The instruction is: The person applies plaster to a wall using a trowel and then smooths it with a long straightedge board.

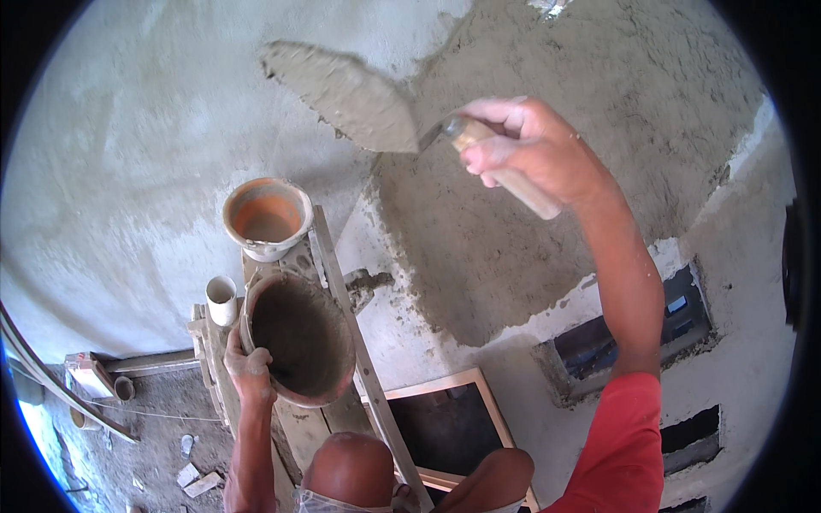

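Note:
My right hand (534, 150) is closed round the wooden handle of a trowel (351, 98), raised in front of the wall. Wet grey mortar covers the trowel's pointed blade, which points up and left. Lower down, my left hand (250, 372) grips the rim of a round bucket (349, 342), thumb over the edge. The bucket is tilted and holds dark grey mortar (295, 338). Just beyond it, a second bucket (269, 251) with an orange inside stands on the planks. Beside the two buckets is a small white cylindrical container (221, 299).
Wooden planks (299, 436) form a platform under me, with a long straight bar (359, 368) along its right side. Rough fresh mortar covers part of the wall (530, 248). Window-like openings (633, 329) lie at right. Rubble (201, 483) lies on the ground below left.

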The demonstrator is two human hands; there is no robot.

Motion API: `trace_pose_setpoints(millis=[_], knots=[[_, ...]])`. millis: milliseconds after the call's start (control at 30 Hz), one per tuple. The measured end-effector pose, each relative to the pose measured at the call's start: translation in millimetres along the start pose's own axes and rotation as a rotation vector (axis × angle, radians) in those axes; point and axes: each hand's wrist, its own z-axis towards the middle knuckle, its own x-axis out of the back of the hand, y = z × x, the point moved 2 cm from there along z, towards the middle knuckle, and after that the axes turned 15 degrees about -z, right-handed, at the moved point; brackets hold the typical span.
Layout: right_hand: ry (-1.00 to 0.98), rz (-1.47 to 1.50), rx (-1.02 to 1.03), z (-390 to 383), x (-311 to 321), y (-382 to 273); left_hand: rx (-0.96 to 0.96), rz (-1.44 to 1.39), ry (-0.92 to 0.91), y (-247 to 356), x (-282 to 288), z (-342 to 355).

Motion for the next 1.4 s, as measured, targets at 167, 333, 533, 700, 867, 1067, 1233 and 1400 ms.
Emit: trace_pose_setpoints(millis=[167, 333, 533, 700, 867, 1067, 1233, 1400], knots=[[0.109, -0.033, -0.401, 37, 57, 100, 0.031, 0.051, 0.010, 2, 12, 3], [0.850, -0.747, -0.726, 0, 234, 205, 0.064, 0.031, 0.002, -12, 4, -11], [0.489, -0.296, -0.537, -68, 120, 132, 0.067, 0.113, -0.072, -30, -20, -6], [-0.024, -0.716, 0.103, -104, -74, 153, 0.039, 0.205, -0.264, -29, -79, -11], [0.046, -1.329, 0.176, -128, -164, 130, 0.033, 0.331, -0.437, -21, -142, -29], [-0.019, -1.133, 0.095, -173, -195, 169, 0.046, 0.189, -0.593, -34, -192, -47], [-0.230, -0.715, -0.114, -209, -182, 145, 0.101, 0.247, -0.597, -21, -210, -71], [0.261, -0.992, -0.006, -229, -135, 159, 0.140, 0.174, -0.582, -2, -234, -97]])
